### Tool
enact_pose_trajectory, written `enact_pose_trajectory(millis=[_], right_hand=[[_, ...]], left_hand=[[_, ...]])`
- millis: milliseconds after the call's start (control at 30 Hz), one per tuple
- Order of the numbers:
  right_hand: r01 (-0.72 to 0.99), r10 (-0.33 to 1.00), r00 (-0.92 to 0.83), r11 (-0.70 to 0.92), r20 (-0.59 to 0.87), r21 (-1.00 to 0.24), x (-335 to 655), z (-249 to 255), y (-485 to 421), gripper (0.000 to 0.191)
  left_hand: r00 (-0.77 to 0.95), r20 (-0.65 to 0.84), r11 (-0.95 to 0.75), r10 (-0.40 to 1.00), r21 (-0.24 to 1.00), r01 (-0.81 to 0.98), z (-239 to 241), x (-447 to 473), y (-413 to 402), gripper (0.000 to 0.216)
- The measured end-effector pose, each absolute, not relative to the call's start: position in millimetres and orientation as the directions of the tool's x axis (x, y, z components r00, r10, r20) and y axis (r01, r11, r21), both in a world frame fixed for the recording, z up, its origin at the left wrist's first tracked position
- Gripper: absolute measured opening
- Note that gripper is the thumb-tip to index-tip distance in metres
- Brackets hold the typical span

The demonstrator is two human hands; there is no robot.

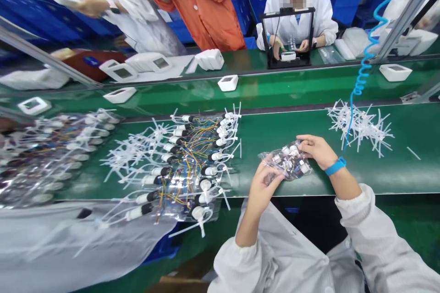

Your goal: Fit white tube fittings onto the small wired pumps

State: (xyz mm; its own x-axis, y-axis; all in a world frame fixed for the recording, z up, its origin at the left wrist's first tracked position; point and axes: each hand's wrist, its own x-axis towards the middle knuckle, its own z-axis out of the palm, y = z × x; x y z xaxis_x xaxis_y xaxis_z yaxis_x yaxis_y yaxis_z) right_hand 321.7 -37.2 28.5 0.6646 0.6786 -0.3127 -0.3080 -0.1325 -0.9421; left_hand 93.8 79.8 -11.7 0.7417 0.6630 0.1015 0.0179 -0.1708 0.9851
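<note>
Head view: a long green bench is seen running across the frame. Behind it lies a green belt, on which a white casing is carried. Across the belt, a person in a white coat is seated at a black frame.

On the left half of the bench a wide spread of small wired parts is laid out in rows, with white plastic ties sticking out and coloured wires tangled between them. Well to the right, a loose pile of white ties is heaped on the bench, and a blue coiled cord is hung down over it.

Between the two, near the front edge of the bench, a clear bag filled with small white and dark parts is found. It is held from both ends. The left hand is closed on its near left corner, with the film pinched. The right hand is curled over its far right end, fingertips pressed on top. A blue wristband is worn on the right wrist.
</note>
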Motion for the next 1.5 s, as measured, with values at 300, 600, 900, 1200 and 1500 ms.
enact_pose_trajectory(millis=[300,600,900,1200,1500], right_hand=[[0.238,0.706,0.702,-0.114,0.090,-0.965,375.3,89.9,-28.8,0.047],[0.646,0.802,0.544,-0.214,0.246,-0.732,385.8,157.8,-8.9,0.032],[0.633,0.799,0.536,-0.165,0.274,-0.757,386.9,194.1,-3.1,0.018],[0.591,0.759,0.605,-0.224,0.242,-0.775,402.6,199.0,2.0,0.018],[0.652,0.701,0.574,-0.079,0.423,-0.754,399.4,251.3,-15.9,0.010]], left_hand=[[0.728,0.070,-0.044,0.682,0.998,-0.055,-11.9,134.4,92.5,0.020],[0.713,0.078,0.010,0.697,0.993,-0.118,-23.9,134.6,88.1,0.030],[0.728,0.116,-0.026,0.676,0.991,-0.134,-19.8,135.5,87.8,0.021],[0.733,0.142,-0.046,0.665,0.988,-0.150,-18.3,135.6,87.3,0.016],[0.738,0.105,-0.043,0.667,0.994,-0.102,-13.7,134.4,86.8,0.019]])
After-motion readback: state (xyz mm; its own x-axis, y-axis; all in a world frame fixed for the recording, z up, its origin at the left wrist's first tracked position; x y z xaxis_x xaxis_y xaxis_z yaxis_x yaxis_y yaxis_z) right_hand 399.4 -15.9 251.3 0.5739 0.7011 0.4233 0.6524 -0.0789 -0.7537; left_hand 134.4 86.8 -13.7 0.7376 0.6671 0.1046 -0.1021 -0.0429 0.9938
